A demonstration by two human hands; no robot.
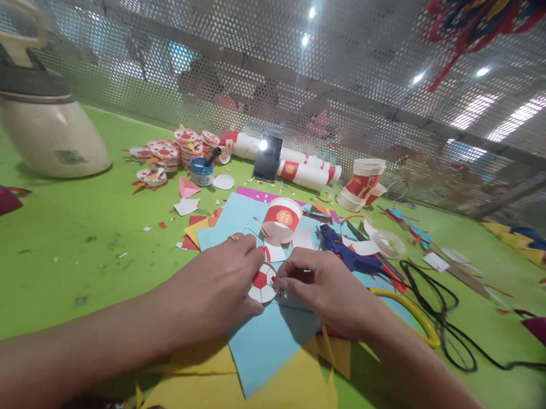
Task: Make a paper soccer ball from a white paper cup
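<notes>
A small round paper disc [264, 283] with a red and white football pattern lies between my two hands, over the light blue paper [272, 348]. My left hand [231, 270] grips it by its left edge, thumb in front and fingers behind. At the disc's right edge, my right hand [317, 282] has thumb and forefinger pinched together; whether something tiny is between them is too small to tell. Just beyond stands a cut-down red and white paper cup [282, 220]. A blue glue gun [349, 252] rests right of it, behind my right hand.
Stacked decorated discs [163, 152], a blue jar [201, 173], a phone [268, 159] and paper cups [361, 184] line the back. A large kettle [45, 120] stands left. Yellow-handled scissors [415, 314] and a black cord [437, 322] lie right. Perforated metal mesh [246, 59] rises behind.
</notes>
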